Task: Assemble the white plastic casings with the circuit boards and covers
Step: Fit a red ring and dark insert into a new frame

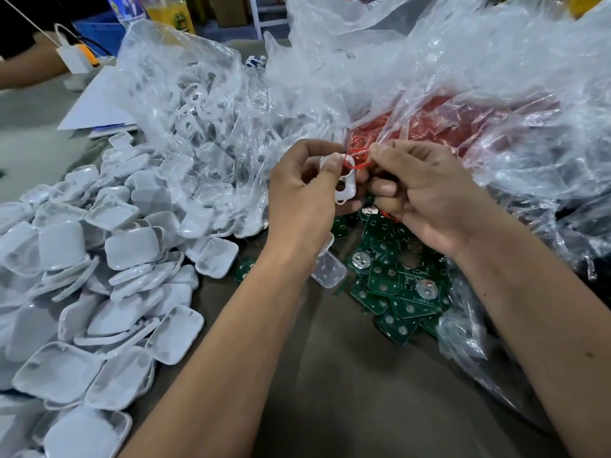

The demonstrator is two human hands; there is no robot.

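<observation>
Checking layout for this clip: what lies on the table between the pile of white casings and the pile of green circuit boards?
In the head view, mostly bare table, crossed by the left forearm; one clear casing lies beside the boards.

This is a small assembly workshop, a hand-work station for electronics. The desk (347,375) is heaped with bulk parts: a big pile of white plastic casings (82,276) on the left, a loose heap of green circuit boards (393,279) with coin cells, and large clear plastic bags (205,104) of more white parts and red rings (426,127). Behind stand a blue crate (99,31) and cardboard boxes (228,9).
</observation>
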